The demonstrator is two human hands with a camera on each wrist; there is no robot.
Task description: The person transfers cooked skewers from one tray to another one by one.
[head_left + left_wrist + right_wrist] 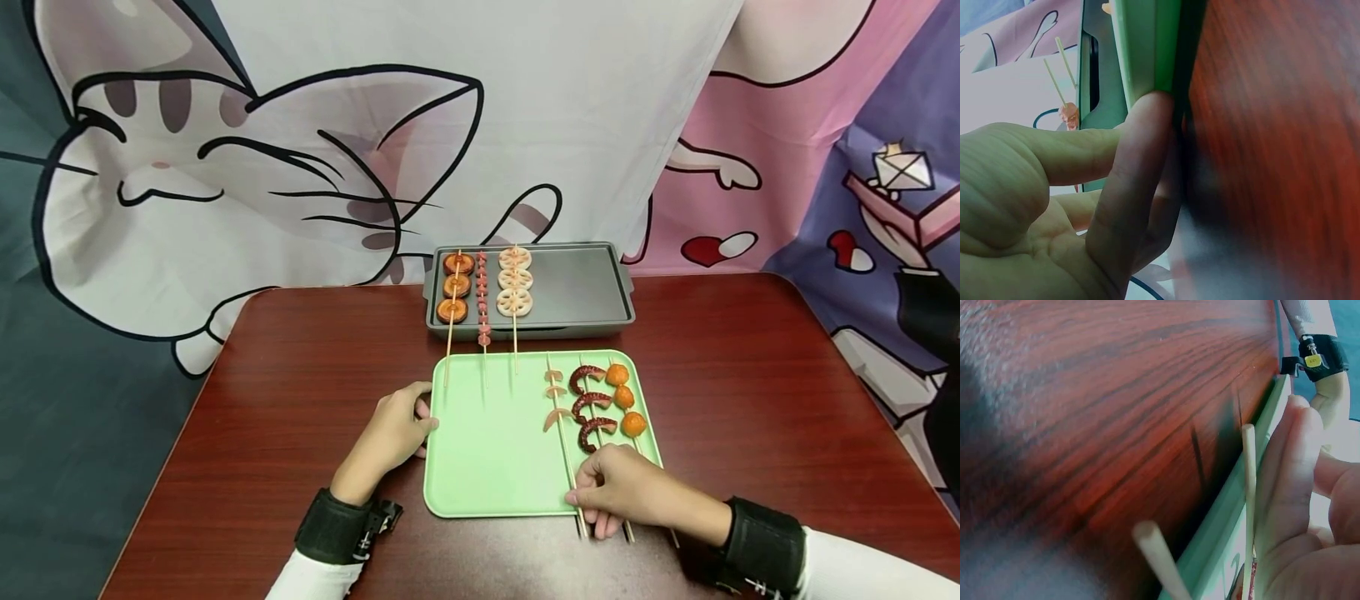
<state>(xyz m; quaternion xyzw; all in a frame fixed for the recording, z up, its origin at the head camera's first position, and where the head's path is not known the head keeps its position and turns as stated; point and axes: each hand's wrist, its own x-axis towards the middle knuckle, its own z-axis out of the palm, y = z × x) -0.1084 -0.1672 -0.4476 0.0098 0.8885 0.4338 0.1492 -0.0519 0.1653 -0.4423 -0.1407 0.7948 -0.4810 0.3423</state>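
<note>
The green tray was steadied at its left edge by the left hand; a skewer near its front edge was pinched by the right hand, best lifted level.

1. The place is seen as a staged recording corner, not a real kitchen: a dark red wooden table is set directly against hanging cloth.
2. The wall is covered by a cartoon cat backdrop, with pink and purple drawings at the right.
3. Cooking is only suggested by a grey grill pan and a green tray, where skewers of toy-like food are laid.
</note>
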